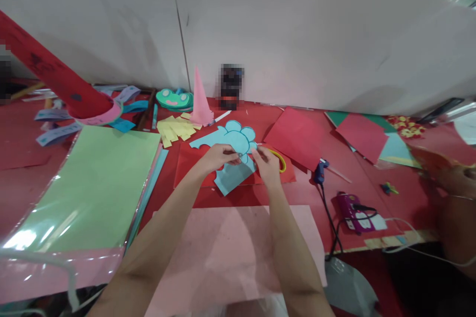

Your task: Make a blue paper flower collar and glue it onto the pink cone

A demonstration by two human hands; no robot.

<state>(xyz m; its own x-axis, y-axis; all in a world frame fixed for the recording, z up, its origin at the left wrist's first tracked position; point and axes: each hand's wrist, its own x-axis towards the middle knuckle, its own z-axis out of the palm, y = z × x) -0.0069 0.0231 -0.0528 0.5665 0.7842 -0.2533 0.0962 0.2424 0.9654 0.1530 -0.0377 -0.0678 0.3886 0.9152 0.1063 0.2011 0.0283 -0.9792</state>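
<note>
A light blue paper cutout (238,133) with a scalloped, drawn outline is between my two hands, above red sheets on the table. My left hand (222,157) pinches its lower edge, fingers closed. On the other side, my right hand (267,162) grips the edge of a rounded lobe between thumb and fingers. Another part of the blue paper (234,177) hangs below my fingers; whether it is joined to the upper part is hard to see. Beside my right hand shows a yellow scissors handle (280,160), the rest hidden. Underneath lies a red sheet (186,163).
Left are a pack of green sheets (100,183) and a red paper tube (52,69). Behind stand a pink cone (201,101), yellow strips (174,130) and green frog cutouts (174,99). Right are a glue gun (320,172), a purple power strip (355,213) and another person's hand (455,178).
</note>
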